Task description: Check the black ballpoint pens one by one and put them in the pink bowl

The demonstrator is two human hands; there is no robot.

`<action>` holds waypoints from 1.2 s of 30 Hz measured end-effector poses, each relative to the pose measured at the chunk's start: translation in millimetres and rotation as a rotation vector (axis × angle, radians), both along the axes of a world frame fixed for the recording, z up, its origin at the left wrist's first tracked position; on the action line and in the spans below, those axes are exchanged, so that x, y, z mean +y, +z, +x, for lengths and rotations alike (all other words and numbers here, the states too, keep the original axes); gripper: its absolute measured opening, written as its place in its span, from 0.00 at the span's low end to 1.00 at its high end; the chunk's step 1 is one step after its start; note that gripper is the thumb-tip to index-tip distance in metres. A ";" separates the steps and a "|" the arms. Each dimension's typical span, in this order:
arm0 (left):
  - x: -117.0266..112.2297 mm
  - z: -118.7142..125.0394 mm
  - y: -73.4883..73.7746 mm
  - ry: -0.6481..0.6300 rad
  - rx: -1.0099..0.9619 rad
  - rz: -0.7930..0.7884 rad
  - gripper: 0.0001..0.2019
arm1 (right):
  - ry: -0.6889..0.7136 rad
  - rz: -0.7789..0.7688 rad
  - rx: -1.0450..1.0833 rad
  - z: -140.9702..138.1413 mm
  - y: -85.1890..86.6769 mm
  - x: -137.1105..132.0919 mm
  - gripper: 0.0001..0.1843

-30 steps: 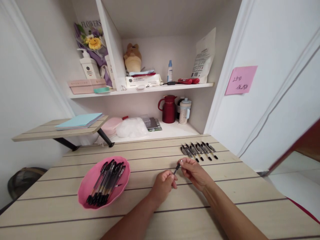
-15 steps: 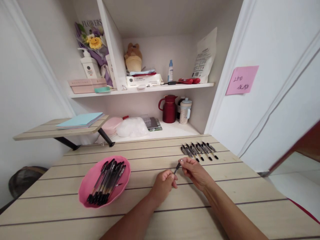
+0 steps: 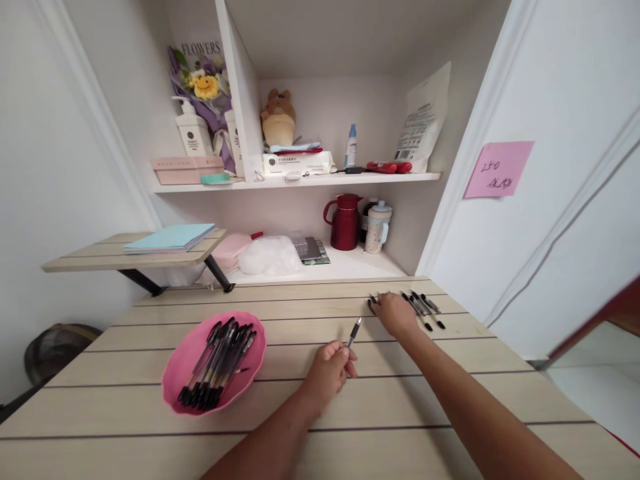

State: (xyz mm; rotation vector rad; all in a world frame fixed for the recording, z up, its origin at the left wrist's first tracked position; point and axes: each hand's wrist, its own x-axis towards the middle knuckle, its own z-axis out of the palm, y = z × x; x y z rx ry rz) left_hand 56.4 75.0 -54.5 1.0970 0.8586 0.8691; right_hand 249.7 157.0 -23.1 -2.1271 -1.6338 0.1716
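Note:
My left hand (image 3: pixel 330 369) is closed around a gel pen (image 3: pixel 353 335) with a black grip. Its bare tip points up and away from me, with no cap on it. My right hand (image 3: pixel 395 315) reaches to the left part of the row of black pens (image 3: pixel 425 308) on the table. Its fingers are bent together over that end and cover some of the pens; what they pinch is hidden. A black cap (image 3: pixel 371 306) lies just left of those fingertips. Several black-capped pens (image 3: pixel 217 363) lie in the pink bowl (image 3: pixel 173 365), left of my left hand.
A small raised shelf (image 3: pixel 80 257) with blue paper (image 3: pixel 170 238) stands at the back left of the slatted table (image 3: pixel 300 413). Behind the table, the cabinet holds a red jug (image 3: pixel 345 223), a cup (image 3: pixel 379 229) and a plastic bag (image 3: pixel 270 255).
The pen's tip has come into view as my right hand left it and moved to the row of pens. My left hand keeps hold of the pen. The view has shifted slightly.

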 end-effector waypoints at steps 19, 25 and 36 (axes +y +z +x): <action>1.1 0.7 -1.4 0.000 -0.035 0.010 0.16 | 0.242 0.034 0.254 -40.5 -19.3 -47.3 0.03; -1.9 1.5 1.4 -0.039 0.054 0.073 0.13 | 0.126 0.224 1.383 -14.7 -14.9 -64.8 0.16; 0.1 4.1 -5.4 -0.077 0.182 0.114 0.10 | 0.179 0.387 1.456 -17.9 -2.7 -75.3 0.16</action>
